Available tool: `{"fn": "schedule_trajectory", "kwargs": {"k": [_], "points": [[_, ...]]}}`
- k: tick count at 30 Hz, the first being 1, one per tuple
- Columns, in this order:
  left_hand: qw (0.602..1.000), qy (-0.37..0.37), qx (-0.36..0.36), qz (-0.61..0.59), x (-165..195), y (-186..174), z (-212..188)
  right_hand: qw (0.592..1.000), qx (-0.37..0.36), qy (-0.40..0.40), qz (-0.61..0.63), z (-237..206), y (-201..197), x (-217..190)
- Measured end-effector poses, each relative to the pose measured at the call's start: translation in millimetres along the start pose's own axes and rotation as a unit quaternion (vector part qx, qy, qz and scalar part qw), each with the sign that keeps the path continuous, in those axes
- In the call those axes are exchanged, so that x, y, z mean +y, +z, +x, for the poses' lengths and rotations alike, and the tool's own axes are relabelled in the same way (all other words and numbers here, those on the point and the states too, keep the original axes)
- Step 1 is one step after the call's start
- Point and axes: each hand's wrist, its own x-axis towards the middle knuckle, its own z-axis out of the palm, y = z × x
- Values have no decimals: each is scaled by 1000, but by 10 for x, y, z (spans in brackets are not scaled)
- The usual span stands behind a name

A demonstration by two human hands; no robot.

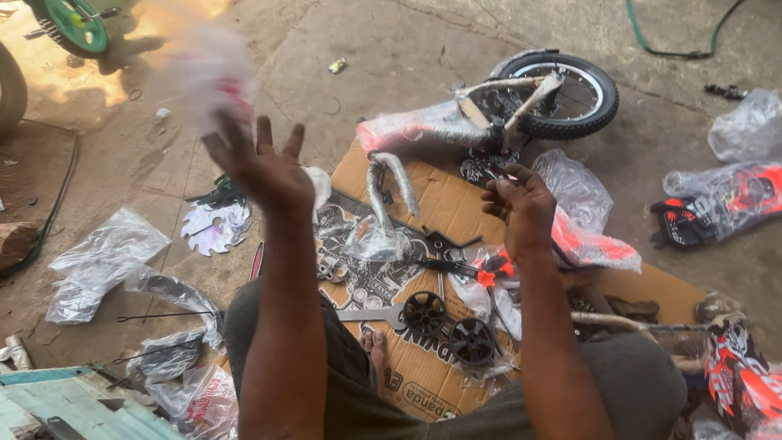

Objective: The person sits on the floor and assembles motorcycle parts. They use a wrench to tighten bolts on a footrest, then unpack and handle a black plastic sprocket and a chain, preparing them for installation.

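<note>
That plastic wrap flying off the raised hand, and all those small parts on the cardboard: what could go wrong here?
The plastic wrap leaving the left hand may land on loose parts and hide them. The two small black wheels and the wrench lie close to the bare foot, so they might get kicked or stepped on. The right hand seems empty.

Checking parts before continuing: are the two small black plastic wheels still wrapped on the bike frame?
No, both small black plastic wheels lie loose on the flattened cardboard.

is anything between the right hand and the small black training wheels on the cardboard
Nothing visible does. The right hand hovers above the two small black plastic training wheels on the brown cardboard sheet; only open air lies between.
</note>
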Motion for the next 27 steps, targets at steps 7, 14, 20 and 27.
{"fn": "schedule_trajectory", "kwargs": {"k": [7,14,20,27], "points": [[937,-299,-135,122,-518,-14,-429,995,56,64,42,260,-398,321],[708,-246,-470,467,-776,338,-913,979,59,72,-180,400,-559,938],[697,-141,-436,552,-1435,104,-887,830,30,52,-554,381,-898,1437],[705,-108,-416,565,-1920,-26,-734,656,-89,100,-743,228,-1060,1730]]}}
